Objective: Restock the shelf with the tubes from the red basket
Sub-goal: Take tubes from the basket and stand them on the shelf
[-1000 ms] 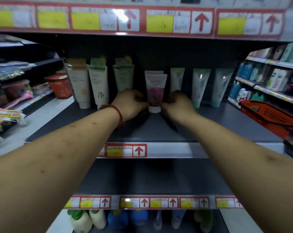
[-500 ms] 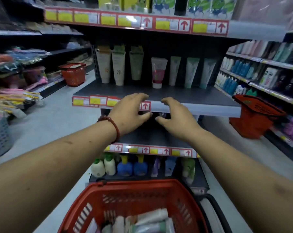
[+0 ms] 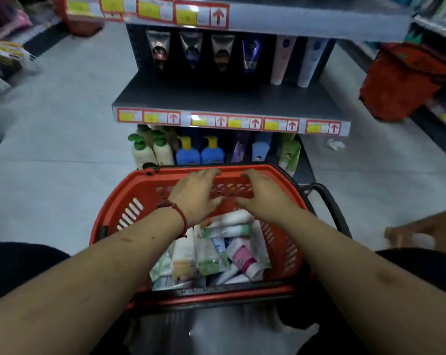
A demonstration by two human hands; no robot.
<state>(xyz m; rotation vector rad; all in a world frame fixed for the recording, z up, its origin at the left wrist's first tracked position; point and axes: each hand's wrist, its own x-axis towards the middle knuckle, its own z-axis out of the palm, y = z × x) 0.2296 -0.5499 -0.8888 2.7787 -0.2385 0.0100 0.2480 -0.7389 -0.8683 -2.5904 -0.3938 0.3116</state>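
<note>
Here, a person's left hand (image 3: 196, 193) and right hand (image 3: 263, 196) hover palm-down, side by side, over the far end of a red basket (image 3: 145, 190) on the floor of a shop aisle. Both hands are spread with loosely extended fingers and hold nothing; whether the fingertips touch the basket's far rim cannot be told. A red bracelet (image 3: 181, 216) circles the left wrist. The tubes (image 3: 216, 249) lie in a loose heap in the basket, below and just behind the hands. Directly ahead stands the shelf (image 3: 229, 101), its front edge lined with red-and-yellow labels (image 3: 229, 121) and a row of other tubes (image 3: 281, 60) upright along its back. Bottles (image 3: 188, 155) fill the tier beneath, just beyond the basket. A second basket (image 3: 401, 83) sits to the right, well apart.
</note>
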